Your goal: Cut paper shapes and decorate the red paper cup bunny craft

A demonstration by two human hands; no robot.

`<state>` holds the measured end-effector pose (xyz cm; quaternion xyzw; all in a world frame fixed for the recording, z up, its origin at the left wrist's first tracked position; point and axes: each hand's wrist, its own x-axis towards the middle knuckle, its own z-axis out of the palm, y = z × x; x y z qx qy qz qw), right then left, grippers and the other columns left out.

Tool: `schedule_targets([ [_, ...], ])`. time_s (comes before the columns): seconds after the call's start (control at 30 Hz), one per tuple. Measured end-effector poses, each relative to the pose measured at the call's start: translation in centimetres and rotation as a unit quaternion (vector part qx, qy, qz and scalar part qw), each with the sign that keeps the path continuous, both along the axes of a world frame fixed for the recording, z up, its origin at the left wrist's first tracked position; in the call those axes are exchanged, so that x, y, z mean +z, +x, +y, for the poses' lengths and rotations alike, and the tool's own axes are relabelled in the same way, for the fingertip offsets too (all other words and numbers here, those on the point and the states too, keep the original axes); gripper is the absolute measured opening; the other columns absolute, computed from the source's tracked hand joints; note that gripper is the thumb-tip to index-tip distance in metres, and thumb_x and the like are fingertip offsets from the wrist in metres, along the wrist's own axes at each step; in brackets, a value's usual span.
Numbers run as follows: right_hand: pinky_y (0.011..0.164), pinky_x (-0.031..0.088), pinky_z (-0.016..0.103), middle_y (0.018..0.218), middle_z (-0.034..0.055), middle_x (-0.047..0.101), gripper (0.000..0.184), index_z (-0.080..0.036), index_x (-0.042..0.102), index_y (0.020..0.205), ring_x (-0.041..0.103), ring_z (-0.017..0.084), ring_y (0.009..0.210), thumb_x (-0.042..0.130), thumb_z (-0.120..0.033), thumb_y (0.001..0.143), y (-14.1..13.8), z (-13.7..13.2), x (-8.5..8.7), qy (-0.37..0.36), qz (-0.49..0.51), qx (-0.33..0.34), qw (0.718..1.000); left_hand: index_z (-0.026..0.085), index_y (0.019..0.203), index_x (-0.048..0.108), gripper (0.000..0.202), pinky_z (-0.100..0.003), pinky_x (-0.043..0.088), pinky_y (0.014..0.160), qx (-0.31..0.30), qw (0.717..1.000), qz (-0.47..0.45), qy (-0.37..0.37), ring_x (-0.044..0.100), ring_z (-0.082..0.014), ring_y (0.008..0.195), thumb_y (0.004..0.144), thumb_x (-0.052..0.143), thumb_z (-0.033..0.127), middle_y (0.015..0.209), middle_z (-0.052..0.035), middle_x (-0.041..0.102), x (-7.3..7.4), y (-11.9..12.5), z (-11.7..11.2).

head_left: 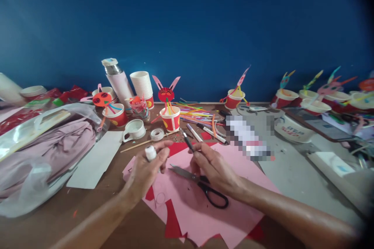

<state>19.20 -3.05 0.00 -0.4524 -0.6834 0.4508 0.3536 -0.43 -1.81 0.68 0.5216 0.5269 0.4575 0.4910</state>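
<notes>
My left hand is closed around a small bottle with a white top; most of its body is hidden by the fingers. Between the fingertips of my right hand is a slim black pen, its pale end pointing up and away. Under that hand lie scissors with black handles, blades slightly apart and pointing left. They rest on a large pink paper sheet, which has a pencilled circle at its left. Red paper shows beneath and beside it.
Paper cups with paper animal heads, such as a red rabbit-eared one, stand along the blue wall. Markers, pipe cleaners, a tape roll and a white cup lie nearby. A plastic bag is at left.
</notes>
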Motion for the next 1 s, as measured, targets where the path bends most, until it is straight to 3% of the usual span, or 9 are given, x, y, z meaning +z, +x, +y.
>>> schedule_targets([
  [0.1, 0.053, 0.045, 0.021, 0.065, -0.0013, 0.060, 0.022, -0.020, 0.047, 0.089, 0.057, 0.011, 0.058, 0.032, -0.035, 0.095, -2.4, -0.2, 0.2, -0.046, 0.042, 0.049, 0.997, 0.015, 0.095, 0.065, 0.035, -0.022, 0.042, 0.046, -0.050, 0.998, -0.030, -0.012, 0.048, -0.0099, 0.049, 0.076, 0.060, 0.044, 0.056, 0.0031, 0.050, -0.2, 1.1, -0.3],
  [0.2, 0.051, 0.044, 0.021, 0.065, -0.0001, 0.061, 0.030, -0.019, 0.051, 0.085, 0.057, 0.011, 0.054, 0.030, -0.038, 0.096, -3.7, 0.0, -0.2, -0.056, 0.038, 0.082, 0.994, 0.016, 0.097, 0.065, 0.035, -0.024, 0.044, 0.049, -0.084, 0.994, -0.059, -0.036, 0.050, -0.0111, 0.050, 0.079, 0.056, 0.045, 0.058, 0.0022, 0.051, -0.6, 0.7, -0.6],
  [0.33, 0.057, 0.042, 0.021, 0.068, 0.0010, 0.065, 0.041, -0.018, 0.063, 0.074, 0.059, 0.012, 0.060, 0.035, -0.041, 0.094, -2.7, 2.1, 0.4, 0.062, -0.117, 0.124, 0.983, 0.017, 0.092, 0.064, 0.028, -0.022, 0.044, 0.057, -0.064, 0.993, -0.090, -0.042, 0.052, -0.0102, 0.059, 0.078, 0.060, 0.041, 0.071, -0.0011, 0.060, -0.8, -0.3, -0.5],
  [0.4, 0.059, 0.040, 0.023, 0.072, 0.0013, 0.067, 0.037, -0.020, 0.066, 0.076, 0.060, 0.014, 0.066, 0.040, -0.040, 0.092, -1.6, 4.0, 1.0, 0.147, -0.242, 0.059, 0.957, 0.016, 0.086, 0.063, 0.026, -0.022, 0.043, 0.057, -0.066, 0.993, -0.094, -0.034, 0.052, -0.0097, 0.060, 0.079, 0.060, 0.040, 0.077, -0.0032, 0.063, -0.8, -0.6, -0.3],
  [0.47, 0.062, 0.040, 0.024, 0.079, 0.0023, 0.068, 0.033, -0.022, 0.068, 0.080, 0.062, 0.016, 0.072, 0.040, -0.035, 0.092, -0.8, 6.2, 1.2, 0.197, -0.379, -0.032, 0.904, 0.015, 0.079, 0.061, 0.025, -0.023, 0.042, 0.056, -0.086, 0.992, -0.095, -0.021, 0.052, -0.0102, 0.058, 0.080, 0.058, 0.039, 0.073, -0.0038, 0.064, -0.8, -0.8, 0.0],
  [0.6, 0.065, 0.042, 0.030, 0.091, 0.0116, 0.067, 0.024, -0.019, 0.068, 0.089, 0.063, 0.025, 0.084, 0.047, -0.030, 0.087, -0.9, 9.3, 0.3, 0.192, -0.430, -0.059, 0.880, 0.015, 0.074, 0.055, 0.024, -0.023, 0.040, 0.052, -0.110, 0.989, -0.092, -0.019, 0.053, -0.0111, 0.054, 0.081, 0.058, 0.038, 0.062, -0.0014, 0.061, -1.1, -0.9, 0.3],
  [0.77, 0.065, 0.044, 0.034, 0.092, 0.0194, 0.065, 0.014, -0.012, 0.067, 0.083, 0.063, 0.030, 0.084, 0.056, -0.021, 0.079, -1.7, 10.2, -1.4, 0.167, -0.433, -0.061, 0.884, 0.015, 0.077, 0.055, 0.024, -0.023, 0.040, 0.050, -0.103, 0.991, -0.079, -0.038, 0.052, -0.0109, 0.052, 0.077, 0.062, 0.038, 0.058, 0.0002, 0.059, -1.5, -1.0, 0.5],
  [0.87, 0.066, 0.043, 0.033, 0.085, 0.0147, 0.067, 0.011, -0.014, 0.065, 0.079, 0.063, 0.027, 0.079, 0.054, -0.017, 0.078, -1.1, 9.8, -1.3, 0.161, -0.398, -0.044, 0.902, 0.015, 0.076, 0.056, 0.022, -0.023, 0.040, 0.050, -0.103, 0.991, -0.068, -0.043, 0.052, -0.0108, 0.052, 0.076, 0.062, 0.036, 0.056, 0.0006, 0.058, -1.5, -1.2, 0.5],
  [1.0, 0.060, 0.043, 0.026, 0.074, 0.0030, 0.067, 0.012, -0.018, 0.061, 0.078, 0.062, 0.017, 0.068, 0.053, -0.026, 0.081, 0.2, 8.9, -0.6, 0.140, -0.322, -0.003, 0.936, 0.015, 0.076, 0.055, 0.023, -0.023, 0.039, 0.050, -0.124, 0.989, -0.070, -0.050, 0.052, -0.0105, 0.052, 0.077, 0.061, 0.037, 0.057, 0.0001, 0.059, -1.3, -1.4, 0.5],
])
